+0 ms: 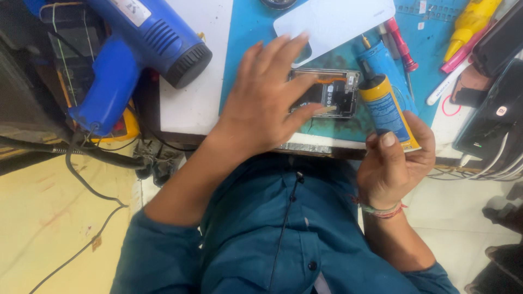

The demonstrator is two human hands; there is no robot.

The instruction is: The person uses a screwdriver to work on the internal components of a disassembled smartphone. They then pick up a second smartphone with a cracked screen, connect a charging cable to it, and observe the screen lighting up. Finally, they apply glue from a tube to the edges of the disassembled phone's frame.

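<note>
While the left hand (261, 100) lies spread and released over an opened phone body (332, 92), its fingertips (327, 110) touching the exposed internals, the right hand (395, 163) is clenched around a blue and yellow glue tube (385, 106). The tube is held tilted, its dark nozzle pointing toward the upper right corner of the phone body, just beside it. The phone body lies on a teal work mat (245, 32) near the front edge of the bench (190, 103). A white back cover (338, 22) rests on the mat behind the phone body. A red-handled screwdriver (402, 46) lies right of the tube. A blue heat gun (136, 49) sits at the bench's left end.
</note>
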